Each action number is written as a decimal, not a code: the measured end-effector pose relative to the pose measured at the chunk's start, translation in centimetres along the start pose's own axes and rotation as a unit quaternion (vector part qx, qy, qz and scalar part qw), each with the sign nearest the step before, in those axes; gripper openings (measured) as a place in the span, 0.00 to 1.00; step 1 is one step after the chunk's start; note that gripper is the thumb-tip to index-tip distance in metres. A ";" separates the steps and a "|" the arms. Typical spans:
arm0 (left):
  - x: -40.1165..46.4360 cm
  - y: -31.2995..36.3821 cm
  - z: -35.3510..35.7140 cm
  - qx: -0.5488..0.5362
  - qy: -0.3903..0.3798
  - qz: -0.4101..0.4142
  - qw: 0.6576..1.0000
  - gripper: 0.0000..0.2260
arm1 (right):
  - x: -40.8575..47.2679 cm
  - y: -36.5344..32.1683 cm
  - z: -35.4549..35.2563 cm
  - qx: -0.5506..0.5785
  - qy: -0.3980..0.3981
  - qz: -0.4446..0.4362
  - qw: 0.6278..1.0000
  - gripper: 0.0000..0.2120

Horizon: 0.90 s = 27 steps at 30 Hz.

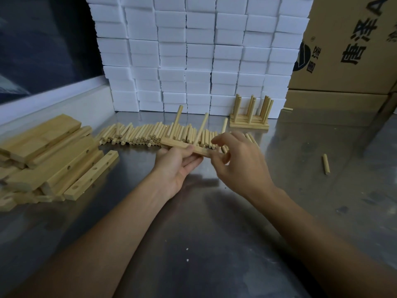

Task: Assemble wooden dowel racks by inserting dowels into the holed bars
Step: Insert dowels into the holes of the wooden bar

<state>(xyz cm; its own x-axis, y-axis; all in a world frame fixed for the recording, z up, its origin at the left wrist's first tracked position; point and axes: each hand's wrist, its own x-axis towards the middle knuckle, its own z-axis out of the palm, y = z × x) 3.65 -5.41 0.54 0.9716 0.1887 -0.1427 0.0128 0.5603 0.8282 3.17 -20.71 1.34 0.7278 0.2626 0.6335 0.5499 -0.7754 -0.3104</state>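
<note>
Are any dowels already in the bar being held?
Yes. Three dowels stand up from the bar, which the left hand grips.

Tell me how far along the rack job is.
Done: finished racks stacked at the back by the white boxes. In hand: the left hand holds a bar with three dowels standing in it, while the right hand works at its right end. Left: a long row of loose dowels and a pile of bars, so most remains.
</note>
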 end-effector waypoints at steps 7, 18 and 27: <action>-0.3 -0.9 0.5 -0.009 -0.031 -0.006 0.999 0.12 | -0.2 -0.5 1.1 -0.017 -0.059 -0.020 0.998 0.18; -0.3 -1.5 0.8 0.070 -0.059 0.018 0.996 0.15 | 0.4 0.5 0.8 -0.078 -0.081 -0.026 0.993 0.15; 1.0 -0.5 -1.7 0.350 0.074 0.184 0.916 0.05 | 6.7 8.5 -0.4 -0.160 -0.047 0.093 0.982 0.09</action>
<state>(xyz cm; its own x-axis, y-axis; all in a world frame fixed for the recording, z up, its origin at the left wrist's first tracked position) 4.21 -4.12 -0.89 0.8989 0.3966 0.1861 -0.1096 -0.2076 0.9720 12.55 -25.81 3.18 0.8458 0.1398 0.5149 0.2588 -0.9514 -0.1667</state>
